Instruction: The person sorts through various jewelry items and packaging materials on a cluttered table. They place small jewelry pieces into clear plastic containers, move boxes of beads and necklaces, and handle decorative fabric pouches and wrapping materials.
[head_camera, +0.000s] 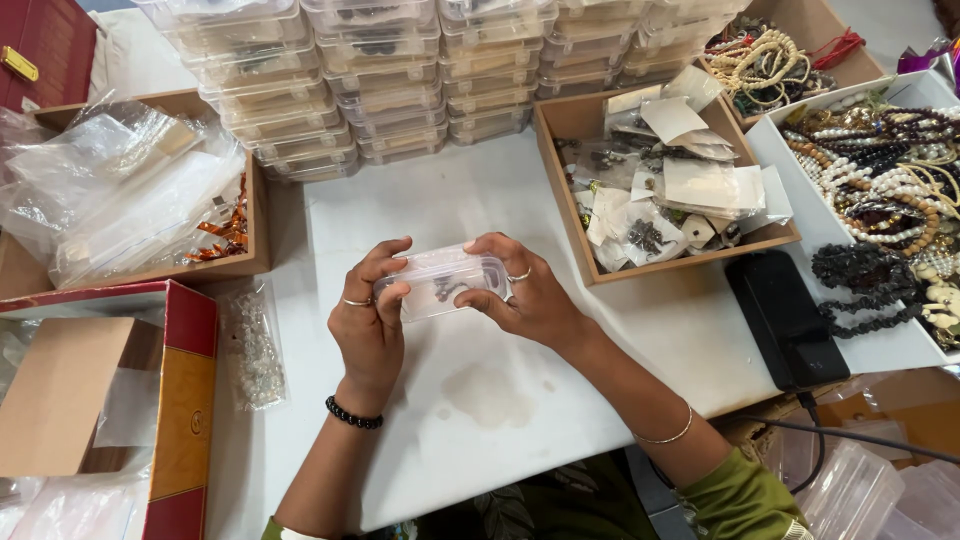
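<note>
head view looks down on a white bench (520, 190), and at the middle of the frame both hands grasp a small clear plastic box (440, 283). the left hand (368, 318) pinches its left end with thumb and fingers, and the right hand (525, 295) closes over its right end, so the box sits level just above the bench with its lid facing up. something small and dark lies inside; i cannot tell what it is. holding it by the ends keeps the clear top uncovered, so the contents show through.

across the top of the frame stand stacks of clear boxes (400, 80), rows of the same kind within reach. at upper right a wooden tray (570, 125) holds small packets and paper bits, and a white tray (925, 90) at the right edge carries bead necklaces. a wooden tray of plastic bags (130, 190) sits at left, a red carton (185, 400) at lower left.
</note>
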